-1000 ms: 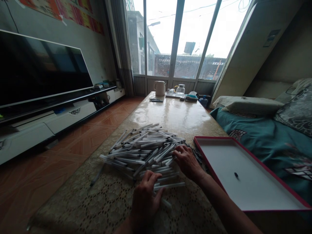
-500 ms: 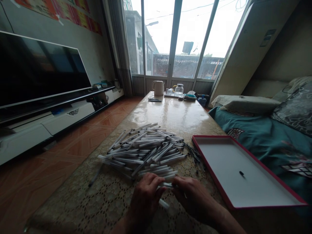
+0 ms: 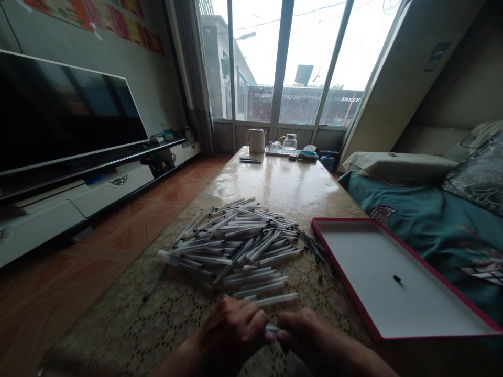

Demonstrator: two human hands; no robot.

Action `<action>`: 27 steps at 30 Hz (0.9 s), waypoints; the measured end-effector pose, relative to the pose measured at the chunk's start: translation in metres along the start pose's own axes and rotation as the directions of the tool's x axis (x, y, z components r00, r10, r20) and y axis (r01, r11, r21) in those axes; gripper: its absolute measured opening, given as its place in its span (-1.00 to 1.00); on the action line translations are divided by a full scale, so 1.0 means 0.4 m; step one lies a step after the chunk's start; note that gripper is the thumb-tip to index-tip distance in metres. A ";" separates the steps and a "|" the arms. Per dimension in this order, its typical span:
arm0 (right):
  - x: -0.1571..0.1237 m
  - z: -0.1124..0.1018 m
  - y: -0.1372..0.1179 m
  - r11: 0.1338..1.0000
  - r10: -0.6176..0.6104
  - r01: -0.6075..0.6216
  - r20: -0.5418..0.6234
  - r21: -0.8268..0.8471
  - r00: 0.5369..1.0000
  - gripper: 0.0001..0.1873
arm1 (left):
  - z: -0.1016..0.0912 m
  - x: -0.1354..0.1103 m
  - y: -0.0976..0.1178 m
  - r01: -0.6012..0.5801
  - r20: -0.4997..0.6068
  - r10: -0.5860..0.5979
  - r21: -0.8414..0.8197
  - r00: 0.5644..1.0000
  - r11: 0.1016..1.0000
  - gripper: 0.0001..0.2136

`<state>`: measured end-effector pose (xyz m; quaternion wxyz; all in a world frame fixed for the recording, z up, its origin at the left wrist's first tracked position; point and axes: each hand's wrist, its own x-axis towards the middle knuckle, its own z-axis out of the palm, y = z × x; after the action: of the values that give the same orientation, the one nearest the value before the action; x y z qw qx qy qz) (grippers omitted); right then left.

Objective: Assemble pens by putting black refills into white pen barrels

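**Slim Tube Pinched Between Two Hands at Table's Near End**

Caught at the bottom centre of the frame: a slim pale tube (image 3: 272, 329), pinched between the curled fingers of a left hand (image 3: 231, 330) and a right hand (image 3: 310, 332), with only a short length showing in the gap. Impossible to tell from this angle: the length hidden inside each grip, or any second part joined to it there.

Just beyond, near the centre: loose whitish barrels (image 3: 277, 299) lying roughly side by side, and behind these a heaped pile of white pens (image 3: 236, 246), many with dark ends, crossing at all angles. To the right of the heap, a loose bunch of thin dark sticks (image 3: 312, 246), next to a pink-rimmed tray (image 3: 361, 272) with a small black piece (image 3: 398, 280) on its white floor. Underneath the heap, a patterned tabletop (image 3: 118, 330), stretching toward a pale jug (image 3: 257, 141) and a glass pot (image 3: 290, 143) in the upper centre.

Best handled, by the look of it, with both grips in one straight line and close together. Press along the tube rather than across it, to lessen the likely risk of bending or slipping. Work clear of the nearest barrels, to avoid rolling them.
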<state>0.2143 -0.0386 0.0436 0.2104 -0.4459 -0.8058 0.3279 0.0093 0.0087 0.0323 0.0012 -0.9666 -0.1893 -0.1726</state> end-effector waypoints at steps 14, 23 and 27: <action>-0.075 -0.039 0.100 0.885 0.004 -0.156 -0.328 -0.439 0.945 -0.71 | -0.042 -0.077 -0.106 0.571 0.081 -0.581 -0.334 0.810 0.750 -0.71; -0.029 -0.013 0.088 0.937 0.149 -0.276 -0.471 -0.214 0.869 -0.67 | 0.033 0.034 -0.081 0.449 0.041 -0.449 -0.186 0.892 0.874 -0.84; -0.023 -0.011 0.099 0.943 0.203 -0.295 -0.441 -0.152 0.874 -0.67 | 0.057 0.082 -0.095 0.357 -0.088 -0.417 -0.376 0.905 0.855 -0.68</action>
<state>0.2447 -0.0298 0.0178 0.2848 -0.6264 -0.7078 0.1601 0.0312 0.0576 0.0195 -0.1905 -0.8749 -0.3458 -0.2803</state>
